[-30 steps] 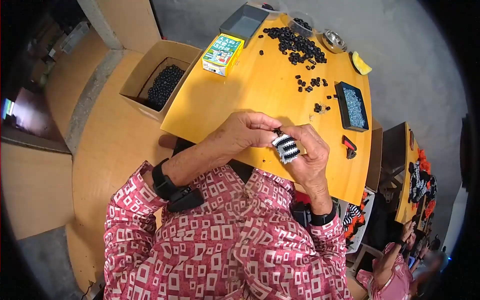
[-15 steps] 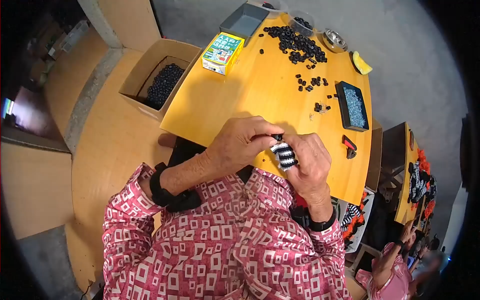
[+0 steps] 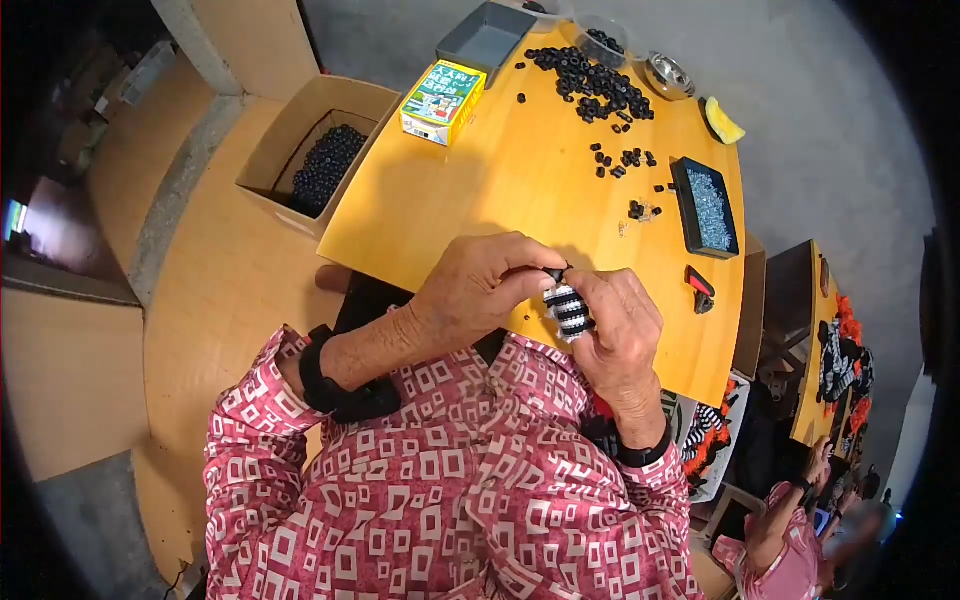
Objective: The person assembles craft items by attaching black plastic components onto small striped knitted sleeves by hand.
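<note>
Over the table's near edge, my left hand pinches a small black plastic piece between thumb and fingertips. My right hand is closed around a black-and-white striped knitted piece, its index finger and thumb meeting the black piece at the top. The two hands almost touch there. Fingers cover part of both items, so how they join cannot be made out.
Loose black pieces lie on the table near a tray of pale blue bits, a red-and-black tool, a yellow-green box and a metal bowl. A carton stands left. Another person works at right.
The hands stay nearly in place, still gripping the same items. My right fingertips have shifted slightly around the black piece. The camera view has moved a little.
</note>
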Available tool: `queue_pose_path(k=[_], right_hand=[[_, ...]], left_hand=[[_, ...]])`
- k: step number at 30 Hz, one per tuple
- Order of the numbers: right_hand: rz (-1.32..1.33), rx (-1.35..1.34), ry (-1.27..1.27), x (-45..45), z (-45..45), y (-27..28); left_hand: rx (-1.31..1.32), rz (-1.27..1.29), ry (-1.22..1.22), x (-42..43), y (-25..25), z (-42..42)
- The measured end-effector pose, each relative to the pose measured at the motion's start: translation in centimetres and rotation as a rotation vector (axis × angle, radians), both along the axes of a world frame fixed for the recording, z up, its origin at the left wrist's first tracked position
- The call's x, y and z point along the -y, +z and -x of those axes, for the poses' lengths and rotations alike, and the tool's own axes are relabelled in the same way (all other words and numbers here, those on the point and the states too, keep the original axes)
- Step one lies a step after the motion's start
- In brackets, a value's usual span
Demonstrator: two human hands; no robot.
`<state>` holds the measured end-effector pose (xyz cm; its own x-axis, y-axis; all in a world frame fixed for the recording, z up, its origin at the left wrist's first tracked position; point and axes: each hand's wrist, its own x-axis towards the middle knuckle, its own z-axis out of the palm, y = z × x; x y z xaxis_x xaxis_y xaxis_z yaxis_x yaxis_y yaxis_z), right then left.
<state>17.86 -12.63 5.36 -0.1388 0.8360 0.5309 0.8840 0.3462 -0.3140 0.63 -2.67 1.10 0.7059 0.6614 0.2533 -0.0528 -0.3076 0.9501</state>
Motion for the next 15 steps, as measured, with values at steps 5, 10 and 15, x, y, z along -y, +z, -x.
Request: queue_pose_path(k=[5,10,15], right_hand=[[-0.001,-0.076,0.021,0.04,-0.25,-0.58],[-0.049,-0.102,0.017,0.21,-0.28,-0.59],[-0.107,0.024,0.059,0.13,-0.34,-1.01]], left_hand=[[0.075,0.218,-0.074,-0.17,-0.34,-0.2],[0.165,0.479,-0.145,-0.52,-0.55,-0.28],[0.159,0.566,-0.161,-0.39,-0.37,-0.19]])
